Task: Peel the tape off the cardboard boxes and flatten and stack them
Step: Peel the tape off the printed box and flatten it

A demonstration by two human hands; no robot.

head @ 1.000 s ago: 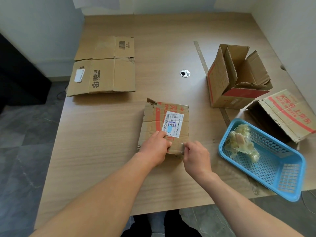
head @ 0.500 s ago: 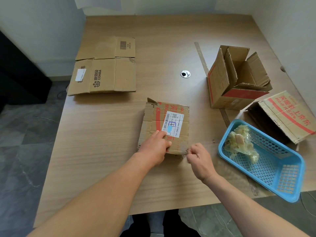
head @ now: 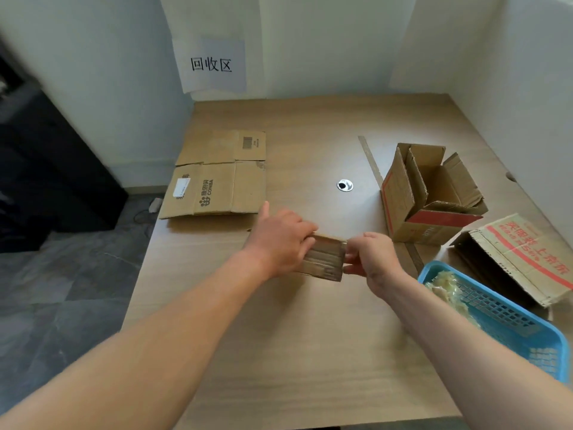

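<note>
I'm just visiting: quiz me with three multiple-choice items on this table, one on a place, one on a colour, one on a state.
1. Where is the flattened box?
A. far left of the table
B. in the basket
C. on the floor

2. What colour is the basket?
A. red
B. blue
C. green

3. How is the small box right now?
A. lying alone
B. held by both hands
C. stacked on another box

Answers:
1 A: it lies flat by the left edge.
2 B: its mesh is blue.
3 B: the left hand and right hand grip it.

Tape scraps (head: pixel 441 287) in basket (head: pixel 524 339)
</note>
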